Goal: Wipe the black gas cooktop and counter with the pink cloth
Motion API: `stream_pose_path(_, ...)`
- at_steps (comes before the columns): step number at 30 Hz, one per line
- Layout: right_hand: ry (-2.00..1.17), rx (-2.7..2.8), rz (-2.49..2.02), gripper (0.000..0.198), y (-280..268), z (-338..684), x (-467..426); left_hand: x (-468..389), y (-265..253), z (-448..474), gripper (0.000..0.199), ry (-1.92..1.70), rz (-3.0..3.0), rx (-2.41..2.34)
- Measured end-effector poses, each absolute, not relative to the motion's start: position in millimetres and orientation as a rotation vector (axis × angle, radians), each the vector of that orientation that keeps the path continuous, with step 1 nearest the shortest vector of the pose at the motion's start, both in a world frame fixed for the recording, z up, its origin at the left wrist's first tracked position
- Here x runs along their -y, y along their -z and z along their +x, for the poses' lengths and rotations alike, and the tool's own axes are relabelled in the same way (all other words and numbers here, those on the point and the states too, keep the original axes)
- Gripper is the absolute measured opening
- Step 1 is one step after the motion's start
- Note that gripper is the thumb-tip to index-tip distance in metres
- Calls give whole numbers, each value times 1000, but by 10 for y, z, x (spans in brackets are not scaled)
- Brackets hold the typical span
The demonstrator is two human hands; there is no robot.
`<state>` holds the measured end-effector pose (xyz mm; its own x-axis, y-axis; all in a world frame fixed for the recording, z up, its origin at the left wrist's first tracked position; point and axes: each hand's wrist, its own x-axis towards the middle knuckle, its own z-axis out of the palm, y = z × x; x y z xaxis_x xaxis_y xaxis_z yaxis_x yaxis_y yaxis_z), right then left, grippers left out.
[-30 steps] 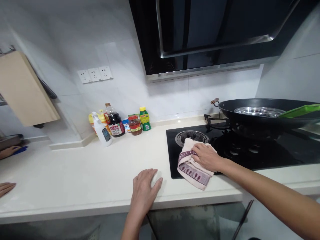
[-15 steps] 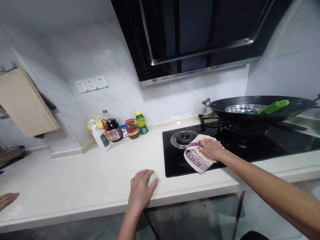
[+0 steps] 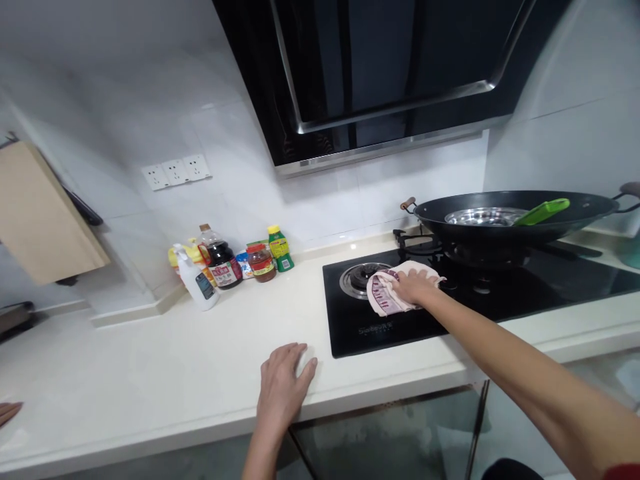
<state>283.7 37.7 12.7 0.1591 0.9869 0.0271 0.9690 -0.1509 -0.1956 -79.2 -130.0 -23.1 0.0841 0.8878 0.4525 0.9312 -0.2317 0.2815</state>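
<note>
My right hand (image 3: 413, 287) presses a pale pink cloth (image 3: 387, 297) with a purple patterned band onto the black glass cooktop (image 3: 355, 343). The cloth is bunched under the fingers and overlaps the edge of the left burner (image 3: 361, 277). Some of my fingertips are hidden in its folds. My left hand (image 3: 284, 381) rests on the white countertop (image 3: 225, 373) near its front edge, left of the cooktop. Its fingers are loosely curved, thumb apart, with nothing held.
A large black wok (image 3: 450, 223) holds a steel dish (image 3: 483, 216) and a green-handled utensil (image 3: 543, 212). Left along the wall stand a white spray bottle (image 3: 196, 280), a dark sauce bottle (image 3: 224, 263) and jars. The range hood (image 3: 390, 80) hangs low. Another person's hand (image 3: 9, 412) shows far left.
My right hand has pushed the cloth back across the cooktop, away from its front edge, baring the printed lettering. The left hand stays put. The view has shifted slightly.
</note>
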Motion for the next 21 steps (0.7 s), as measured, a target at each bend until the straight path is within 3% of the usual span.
stream_pose_path(12, 21, 2348, -1597, 39, 20, 3029, 864, 1293, 259, -829, 33, 814, -2238, 1900)
stream_pose_path(21, 311, 2127, -1607, 33, 367, 3890, 1207, 1301, 218, -810, 32, 800, -2247, 1922)
